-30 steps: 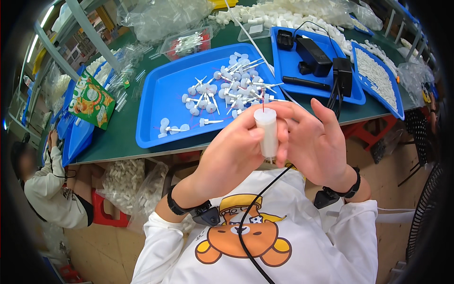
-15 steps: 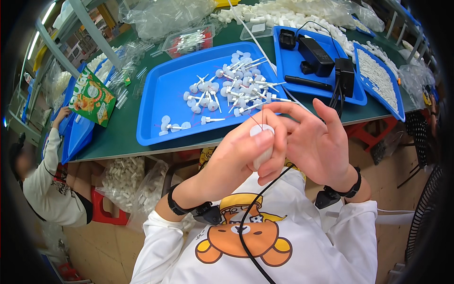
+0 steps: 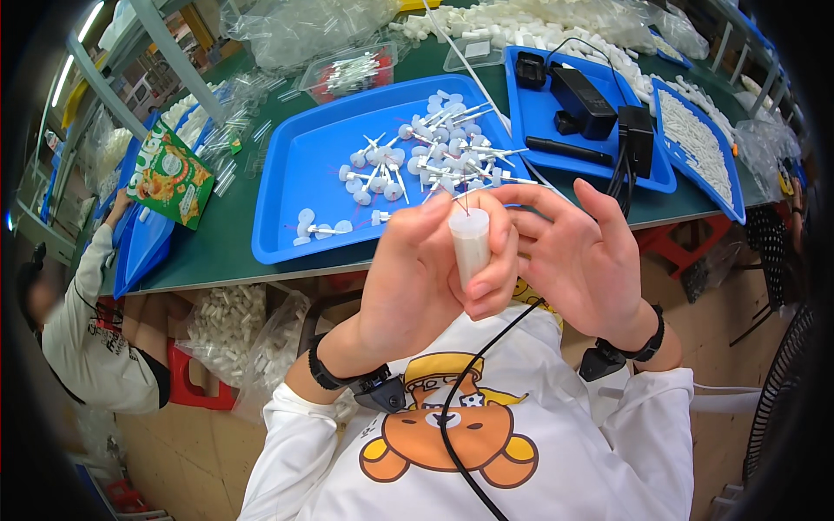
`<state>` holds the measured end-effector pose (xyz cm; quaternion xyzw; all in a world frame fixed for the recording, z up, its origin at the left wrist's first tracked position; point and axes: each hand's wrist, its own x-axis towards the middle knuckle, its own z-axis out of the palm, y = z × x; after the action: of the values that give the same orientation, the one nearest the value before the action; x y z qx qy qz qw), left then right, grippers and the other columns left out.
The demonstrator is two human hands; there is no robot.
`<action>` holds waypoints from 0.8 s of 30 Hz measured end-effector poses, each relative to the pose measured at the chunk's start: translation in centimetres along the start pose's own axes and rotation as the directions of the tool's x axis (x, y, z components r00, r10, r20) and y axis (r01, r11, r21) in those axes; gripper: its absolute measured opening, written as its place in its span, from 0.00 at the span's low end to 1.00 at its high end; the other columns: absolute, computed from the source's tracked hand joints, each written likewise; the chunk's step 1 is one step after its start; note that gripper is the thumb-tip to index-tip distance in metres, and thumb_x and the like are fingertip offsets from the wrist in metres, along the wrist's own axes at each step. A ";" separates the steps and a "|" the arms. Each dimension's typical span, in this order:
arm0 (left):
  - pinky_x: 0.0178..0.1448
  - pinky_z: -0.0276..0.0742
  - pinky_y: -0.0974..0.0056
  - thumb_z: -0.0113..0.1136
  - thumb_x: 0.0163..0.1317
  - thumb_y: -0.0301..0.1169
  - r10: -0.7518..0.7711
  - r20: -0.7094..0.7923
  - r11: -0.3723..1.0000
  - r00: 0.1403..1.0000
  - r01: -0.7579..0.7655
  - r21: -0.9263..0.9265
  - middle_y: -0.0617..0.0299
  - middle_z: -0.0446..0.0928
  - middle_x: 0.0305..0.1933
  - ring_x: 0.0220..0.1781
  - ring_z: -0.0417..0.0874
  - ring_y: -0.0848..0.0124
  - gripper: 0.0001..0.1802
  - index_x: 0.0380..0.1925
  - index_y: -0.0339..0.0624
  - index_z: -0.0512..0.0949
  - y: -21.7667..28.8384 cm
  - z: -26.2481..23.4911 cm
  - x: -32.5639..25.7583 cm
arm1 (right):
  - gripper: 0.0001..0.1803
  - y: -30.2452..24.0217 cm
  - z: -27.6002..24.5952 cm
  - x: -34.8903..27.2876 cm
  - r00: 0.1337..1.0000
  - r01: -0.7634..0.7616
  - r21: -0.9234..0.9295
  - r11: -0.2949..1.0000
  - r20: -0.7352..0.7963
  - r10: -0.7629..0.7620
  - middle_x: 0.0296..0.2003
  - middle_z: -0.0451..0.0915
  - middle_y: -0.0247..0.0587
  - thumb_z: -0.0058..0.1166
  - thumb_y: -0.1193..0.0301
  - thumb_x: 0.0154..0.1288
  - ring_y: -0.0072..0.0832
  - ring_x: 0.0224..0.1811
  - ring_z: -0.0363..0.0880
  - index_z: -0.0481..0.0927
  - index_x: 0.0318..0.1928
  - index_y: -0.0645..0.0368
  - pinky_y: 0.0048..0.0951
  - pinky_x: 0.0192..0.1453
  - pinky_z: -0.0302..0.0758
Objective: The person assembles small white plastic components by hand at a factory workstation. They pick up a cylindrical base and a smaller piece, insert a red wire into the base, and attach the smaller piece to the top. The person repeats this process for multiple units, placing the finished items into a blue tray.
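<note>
Holding the white tube (image 3: 472,247) mid-frame seems my step, left grip (image 3: 413,273) curled around it, right grip (image 3: 586,269) wide, steadiness needed next.

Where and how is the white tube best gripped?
Probably grip the tube across its round wall, coming from the side rather than from above: it is a straight cylinder, and the thin red strand rising from its flat top would likely get in the way.

There are two foreground hands (image 3: 408,282) (image 3: 580,271), one held white cylinder (image 3: 470,241), one green snack bag (image 3: 171,178).
</note>
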<state>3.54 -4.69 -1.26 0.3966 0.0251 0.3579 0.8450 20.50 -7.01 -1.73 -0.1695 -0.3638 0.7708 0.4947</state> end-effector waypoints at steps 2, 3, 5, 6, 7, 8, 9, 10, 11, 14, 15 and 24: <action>0.28 0.61 0.71 0.31 0.63 0.46 0.004 -0.026 1.000 1.000 -0.004 -0.022 0.63 0.63 0.19 0.21 0.63 0.74 0.21 0.31 0.40 0.66 0.0 0.4 0.0 | 0.34 0.0 0.0 0.0 1.000 0.001 -0.001 1.000 -0.008 -0.001 0.52 0.68 0.51 0.27 0.49 0.66 0.33 0.56 0.66 0.62 0.56 0.69 0.34 0.62 0.59; 0.28 0.61 0.71 0.30 0.63 0.46 -0.004 -0.021 1.000 1.000 0.004 -0.017 0.63 0.63 0.19 0.21 0.63 0.74 0.21 0.32 0.39 0.66 0.0 0.4 0.0 | 0.34 0.0 0.1 0.0 1.000 0.000 0.000 1.000 -0.018 0.000 0.52 0.68 0.51 0.27 0.49 0.66 0.33 0.57 0.66 0.62 0.56 0.69 0.34 0.62 0.59; 0.30 0.61 0.71 0.29 0.63 0.46 -0.021 -0.012 1.000 1.000 0.021 -0.005 0.63 0.63 0.19 0.23 0.64 0.73 0.22 0.32 0.38 0.66 0.0 0.3 0.1 | 0.34 0.0 0.2 0.0 1.000 0.001 0.014 1.000 -0.030 -0.001 0.52 0.68 0.51 0.27 0.49 0.66 0.33 0.57 0.65 0.62 0.56 0.69 0.34 0.62 0.58; 0.28 0.60 0.71 0.29 0.64 0.46 -0.013 -0.024 1.000 1.000 0.014 0.027 0.63 0.63 0.18 0.21 0.63 0.73 0.22 0.34 0.38 0.66 0.0 0.2 0.1 | 0.34 0.1 0.2 0.0 0.999 0.002 0.027 1.000 -0.032 -0.002 0.52 0.68 0.51 0.27 0.49 0.66 0.33 0.57 0.65 0.62 0.56 0.68 0.34 0.62 0.58; 0.26 0.59 0.71 0.28 0.65 0.46 -0.005 -0.035 0.998 0.999 0.008 0.060 0.64 0.62 0.18 0.19 0.63 0.73 0.22 0.37 0.38 0.65 -0.2 0.1 0.1 | 0.34 0.1 0.2 0.0 0.999 0.004 0.040 0.999 -0.034 -0.002 0.52 0.68 0.51 0.27 0.49 0.66 0.34 0.57 0.65 0.62 0.56 0.68 0.35 0.63 0.58; 0.24 0.59 0.70 0.28 0.65 0.46 0.003 -0.047 0.996 0.999 0.002 0.092 0.64 0.61 0.17 0.17 0.62 0.73 0.23 0.39 0.38 0.65 -0.3 0.1 0.1 | 0.34 0.0 0.1 0.0 1.000 -0.002 0.034 0.999 -0.023 0.002 0.52 0.68 0.51 0.27 0.49 0.66 0.34 0.57 0.66 0.62 0.56 0.68 0.35 0.63 0.58; 0.23 0.58 0.71 0.28 0.65 0.45 0.014 -0.055 0.998 0.998 -0.010 0.069 0.64 0.61 0.16 0.16 0.61 0.73 0.21 0.40 0.39 0.65 -0.4 0.0 0.1 | 0.34 0.0 0.0 0.0 1.000 -0.005 0.029 1.000 -0.014 0.005 0.52 0.69 0.51 0.27 0.49 0.66 0.34 0.57 0.66 0.62 0.56 0.68 0.35 0.62 0.58; 0.23 0.58 0.71 0.28 0.65 0.44 0.025 -0.064 0.999 0.998 -0.022 0.045 0.64 0.61 0.16 0.16 0.61 0.73 0.20 0.41 0.40 0.65 -0.5 -0.1 0.1 | 0.34 0.0 -0.1 0.0 1.000 -0.007 0.024 1.000 -0.005 0.007 0.52 0.69 0.52 0.27 0.49 0.66 0.35 0.57 0.66 0.63 0.56 0.68 0.35 0.62 0.58; 0.22 0.58 0.71 0.28 0.66 0.43 0.035 -0.073 0.999 0.997 -0.034 0.022 0.64 0.61 0.16 0.15 0.61 0.73 0.19 0.42 0.42 0.65 -0.5 -0.1 0.0 | 0.33 0.0 -0.1 0.0 1.000 -0.004 0.008 1.000 -0.003 0.004 0.52 0.69 0.52 0.27 0.49 0.66 0.35 0.57 0.66 0.63 0.56 0.68 0.36 0.62 0.58; 0.22 0.59 0.71 0.31 0.63 0.39 0.046 -0.065 0.998 0.997 -0.048 -0.041 0.61 0.61 0.17 0.15 0.59 0.73 0.13 0.42 0.45 0.60 -0.1 0.1 -0.4 | 0.33 0.0 0.1 0.1 1.000 -0.003 -0.022 1.000 0.008 0.004 0.52 0.69 0.53 0.26 0.49 0.66 0.36 0.57 0.66 0.63 0.56 0.68 0.36 0.62 0.59; 0.22 0.58 0.71 0.31 0.63 0.39 0.051 -0.070 0.997 0.996 -0.055 -0.058 0.61 0.61 0.16 0.15 0.59 0.73 0.13 0.42 0.46 0.60 0.0 0.2 -0.6 | 0.34 0.0 0.1 0.1 1.000 -0.008 -0.023 1.000 0.013 0.008 0.52 0.69 0.54 0.26 0.49 0.66 0.36 0.57 0.66 0.63 0.56 0.68 0.37 0.62 0.59; 0.22 0.58 0.68 0.33 0.67 0.45 0.256 -0.148 0.966 0.955 -0.258 0.004 0.67 0.61 0.22 0.18 0.62 0.73 0.22 0.50 0.40 0.65 5.8 3.1 -4.3 | 0.36 -0.5 1.4 -1.2 0.993 0.119 -0.123 0.985 -0.008 -0.121 0.45 0.73 0.60 0.25 0.46 0.65 0.45 0.49 0.71 0.61 0.56 0.68 0.41 0.56 0.63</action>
<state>-2.06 -6.93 3.86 0.3625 0.0329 0.4931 0.7901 20.49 -8.50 -0.55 -0.1832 -0.4163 0.7145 0.5316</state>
